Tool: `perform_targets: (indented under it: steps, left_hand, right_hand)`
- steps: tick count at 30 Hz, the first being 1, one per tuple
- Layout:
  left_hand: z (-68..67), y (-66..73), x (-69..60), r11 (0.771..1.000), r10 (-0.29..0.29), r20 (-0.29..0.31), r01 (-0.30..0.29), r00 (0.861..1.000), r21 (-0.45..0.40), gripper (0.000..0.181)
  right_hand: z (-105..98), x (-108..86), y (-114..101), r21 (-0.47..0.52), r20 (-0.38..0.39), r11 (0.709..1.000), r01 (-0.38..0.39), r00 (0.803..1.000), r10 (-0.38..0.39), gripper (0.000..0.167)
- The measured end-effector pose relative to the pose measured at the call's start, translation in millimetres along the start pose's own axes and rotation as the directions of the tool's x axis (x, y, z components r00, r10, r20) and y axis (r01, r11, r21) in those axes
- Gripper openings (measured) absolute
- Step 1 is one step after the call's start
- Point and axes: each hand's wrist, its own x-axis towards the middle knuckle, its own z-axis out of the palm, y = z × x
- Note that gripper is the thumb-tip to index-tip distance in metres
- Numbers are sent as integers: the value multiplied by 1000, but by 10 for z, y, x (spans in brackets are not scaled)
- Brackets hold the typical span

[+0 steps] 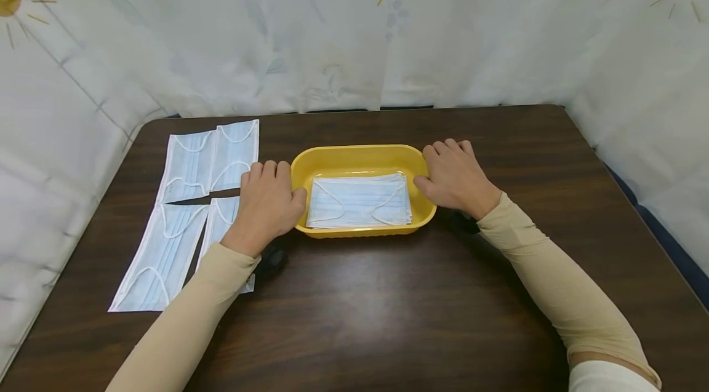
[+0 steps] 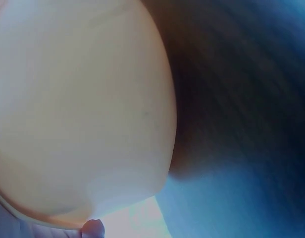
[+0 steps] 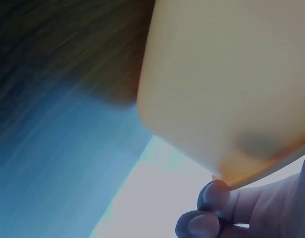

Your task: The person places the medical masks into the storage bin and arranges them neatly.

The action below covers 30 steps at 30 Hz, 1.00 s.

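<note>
Four light-blue face masks (image 1: 185,223) lie at the left of the dark brown desk (image 1: 360,312), laid out in two rows of two with their white ear loops facing up. A dark wedge of desk shows between the rows, and the lower right mask is partly hidden by the left hand and its beige sleeve (image 1: 183,318). Next comes the left hand (image 1: 266,204), its fingers gripping the left end of a yellow tray (image 1: 354,155); in the left wrist view a fingertip shows at the rim, beside the tray's pale-looking outer wall. Something black (image 1: 271,261) sits under that wrist. The tray is at the middle of the desk, between both hands, long side across. Inside, towards its near side, lies a stack of masks (image 1: 359,201), edges slightly uneven, ear loops on top. Farther right, the right hand (image 1: 456,176) grips the tray's right end; the right wrist view shows its fingers curled at the rim. Its beige sleeve (image 1: 565,281) runs down to a white cuff (image 1: 609,376). Beyond the desk's right edge hangs white cloth (image 1: 653,133) printed with yellow suns.
</note>
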Motion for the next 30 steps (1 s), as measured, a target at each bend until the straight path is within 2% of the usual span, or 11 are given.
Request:
perform_targets:
  steps: [8, 15, 17, 23, 30]
  left_hand:
    - [4, -2, 6, 1000, 5, -8, -5, 1000, -2, 34]
    - [8, -19, -5, 1000, 12, -26, -13, 1000, -8, 29]
    - [11, -21, -8, 1000, 14, -29, -14, 999, -9, 30]
    - [13, -12, -3, 1000, 17, -32, -17, 999, -14, 31]
    - [7, -17, -2, 1000, 4, -12, -4, 1000, -17, 33]
  right_hand:
    - [-82, -24, -61, -62, -23, 998, 0, 1000, -2, 30]
    - [-87, -60, -107, -72, -53, 997, 31, 998, -35, 61]
    - [-71, -59, -112, -74, -59, 997, 26, 998, -30, 58]
    - [-45, -41, -108, -87, -76, 996, 11, 997, -18, 28]
    - [-56, -19, -117, -108, -47, 994, 10, 999, -15, 25]
